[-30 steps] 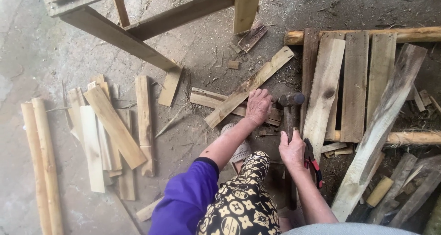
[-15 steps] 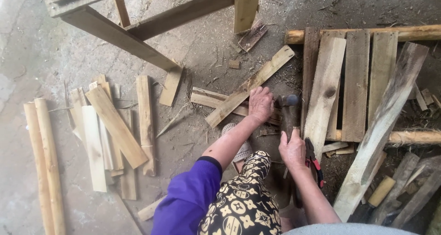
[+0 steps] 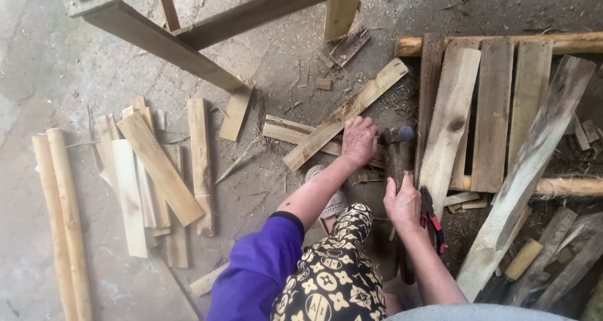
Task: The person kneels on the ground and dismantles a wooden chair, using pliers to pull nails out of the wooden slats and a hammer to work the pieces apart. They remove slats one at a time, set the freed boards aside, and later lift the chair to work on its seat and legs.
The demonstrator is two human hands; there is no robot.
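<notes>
The left hand (image 3: 359,140) presses flat on a long wooden slat (image 3: 342,115) lying on the floor (image 3: 56,76). The right hand (image 3: 402,203) grips a hammer (image 3: 399,146), its head just right of the left hand.

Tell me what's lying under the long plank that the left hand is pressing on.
Under the long plank lie two shorter wooden strips on the ground, crossing beneath it. The left hand covers where they meet, so any nail there is hidden.

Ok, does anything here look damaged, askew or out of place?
Mostly loose offcuts. One weathered plank lies diagonally across the upright pallet slats. Wood chips litter the floor. The left hand presses a slanted board; the right hand grips a hammer.
</notes>
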